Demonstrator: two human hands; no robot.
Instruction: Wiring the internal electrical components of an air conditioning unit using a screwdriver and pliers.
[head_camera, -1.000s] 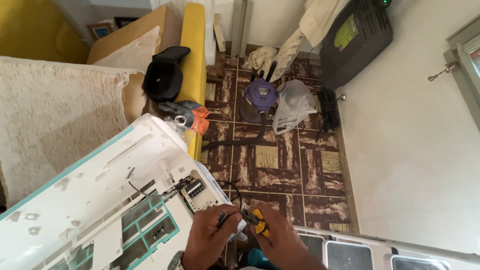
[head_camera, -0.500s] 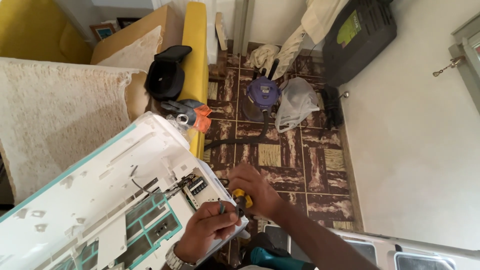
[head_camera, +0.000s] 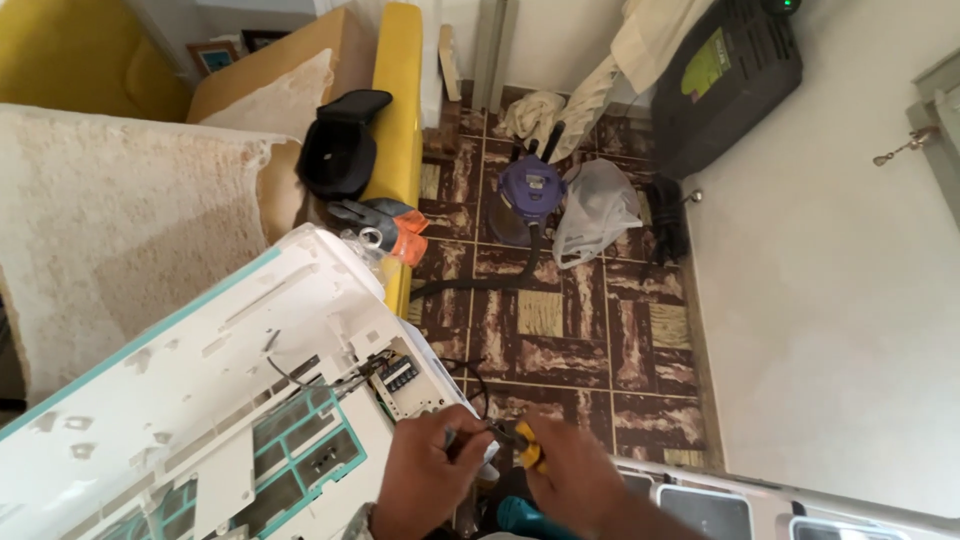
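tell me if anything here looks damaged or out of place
The white air conditioner unit lies tilted with its cover off, circuit board and loose black wires exposed. The left hand and right hand meet at yellow-handled pliers beside it.

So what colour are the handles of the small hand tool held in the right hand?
Yellow handles, clearest in the head view.
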